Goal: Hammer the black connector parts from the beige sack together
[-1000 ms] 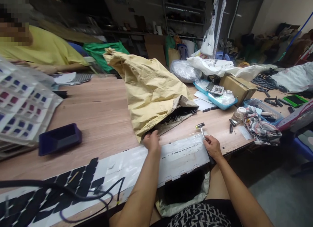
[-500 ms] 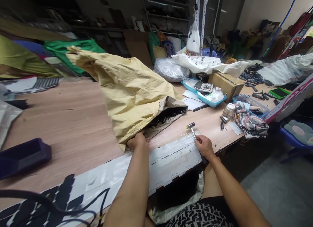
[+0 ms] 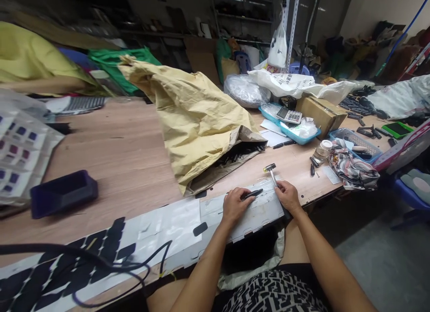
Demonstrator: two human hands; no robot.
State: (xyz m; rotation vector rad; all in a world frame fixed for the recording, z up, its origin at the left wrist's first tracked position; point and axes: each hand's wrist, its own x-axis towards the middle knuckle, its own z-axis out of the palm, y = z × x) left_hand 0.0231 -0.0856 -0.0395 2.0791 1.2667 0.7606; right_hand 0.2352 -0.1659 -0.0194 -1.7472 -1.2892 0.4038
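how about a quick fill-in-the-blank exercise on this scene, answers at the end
1. The right hand holds a ____.
2. The slim object in the left hand is coloured ____.
3. The tray under the calculator is coloured ____.
4. The lid of the clear jar is coloured ____.

Missing words: hammer; black; blue; white.
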